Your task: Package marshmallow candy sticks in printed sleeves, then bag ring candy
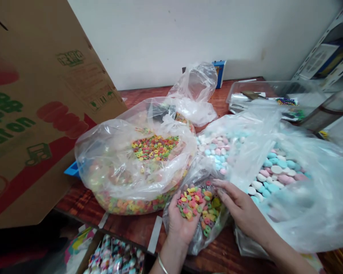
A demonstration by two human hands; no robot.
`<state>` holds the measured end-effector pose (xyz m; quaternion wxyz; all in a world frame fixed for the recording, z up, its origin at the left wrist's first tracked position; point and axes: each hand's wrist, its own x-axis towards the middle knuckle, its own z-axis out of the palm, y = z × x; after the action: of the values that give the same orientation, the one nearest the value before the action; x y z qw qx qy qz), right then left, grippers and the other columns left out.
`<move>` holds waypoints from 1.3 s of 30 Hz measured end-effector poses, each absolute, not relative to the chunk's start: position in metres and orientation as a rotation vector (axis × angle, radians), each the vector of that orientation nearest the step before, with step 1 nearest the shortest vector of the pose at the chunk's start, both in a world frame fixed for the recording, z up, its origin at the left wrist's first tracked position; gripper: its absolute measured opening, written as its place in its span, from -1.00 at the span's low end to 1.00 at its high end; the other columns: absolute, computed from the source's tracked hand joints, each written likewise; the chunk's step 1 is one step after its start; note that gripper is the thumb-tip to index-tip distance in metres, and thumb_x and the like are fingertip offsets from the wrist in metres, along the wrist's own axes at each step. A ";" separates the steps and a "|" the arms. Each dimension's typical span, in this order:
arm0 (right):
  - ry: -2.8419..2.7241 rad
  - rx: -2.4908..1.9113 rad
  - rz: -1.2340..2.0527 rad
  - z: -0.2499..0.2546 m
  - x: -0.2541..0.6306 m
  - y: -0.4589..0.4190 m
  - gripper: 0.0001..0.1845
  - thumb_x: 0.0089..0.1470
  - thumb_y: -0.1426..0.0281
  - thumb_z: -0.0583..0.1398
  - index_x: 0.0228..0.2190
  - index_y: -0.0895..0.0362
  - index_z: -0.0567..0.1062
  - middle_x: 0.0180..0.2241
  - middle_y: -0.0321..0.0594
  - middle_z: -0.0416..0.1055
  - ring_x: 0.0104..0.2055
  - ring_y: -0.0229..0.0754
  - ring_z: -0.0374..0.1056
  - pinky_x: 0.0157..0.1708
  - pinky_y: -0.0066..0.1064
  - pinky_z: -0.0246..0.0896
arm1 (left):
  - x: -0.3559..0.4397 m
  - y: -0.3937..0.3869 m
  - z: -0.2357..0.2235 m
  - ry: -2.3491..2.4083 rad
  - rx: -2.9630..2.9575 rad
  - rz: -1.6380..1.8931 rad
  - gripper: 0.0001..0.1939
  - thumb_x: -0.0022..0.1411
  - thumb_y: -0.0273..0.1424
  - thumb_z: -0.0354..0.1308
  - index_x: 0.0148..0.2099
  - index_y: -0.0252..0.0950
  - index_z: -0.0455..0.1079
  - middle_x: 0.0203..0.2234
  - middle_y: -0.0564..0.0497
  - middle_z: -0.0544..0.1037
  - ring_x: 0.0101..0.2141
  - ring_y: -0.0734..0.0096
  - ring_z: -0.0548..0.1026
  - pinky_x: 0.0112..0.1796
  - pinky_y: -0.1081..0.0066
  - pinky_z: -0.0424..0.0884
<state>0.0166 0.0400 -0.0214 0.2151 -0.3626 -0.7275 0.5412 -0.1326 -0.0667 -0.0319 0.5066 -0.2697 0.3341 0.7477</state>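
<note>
My left hand (180, 222) is cupped palm up and holds a heap of small multicoloured ring candies (189, 202) over a small clear plastic bag (198, 243). My right hand (240, 209) reaches into the same bag from the right, fingers together on its rim and candies. A large clear bag of the same ring candies (137, 167) sits just left of my hands. Two clear bags of pastel pink, blue and white candies (277, 175) lie to the right.
A big brown cardboard box (37, 114) stands at the left. An empty clear bag (196, 91) and a clear plastic tray (274, 97) sit at the back of the wooden table (131, 228). An open box of wrapped sweets (114, 258) is below the table edge.
</note>
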 end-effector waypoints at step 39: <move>-1.675 -1.112 2.023 -0.016 0.017 0.020 -0.64 0.25 0.10 -0.02 -0.37 0.07 0.37 -0.55 -0.35 0.26 -0.59 -0.28 0.20 -0.70 -0.51 -0.01 | -0.134 -0.087 -0.019 0.878 -0.662 1.782 -0.75 0.19 -0.47 0.12 -0.09 -0.32 0.50 -0.13 -0.21 0.61 -0.02 -0.01 0.53 -0.05 0.00 0.49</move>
<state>0.0172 0.0205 -0.0156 0.1441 -0.3857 -0.5811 0.7019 -0.1343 -0.0869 -0.0189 0.5003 -0.2737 0.3631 0.7368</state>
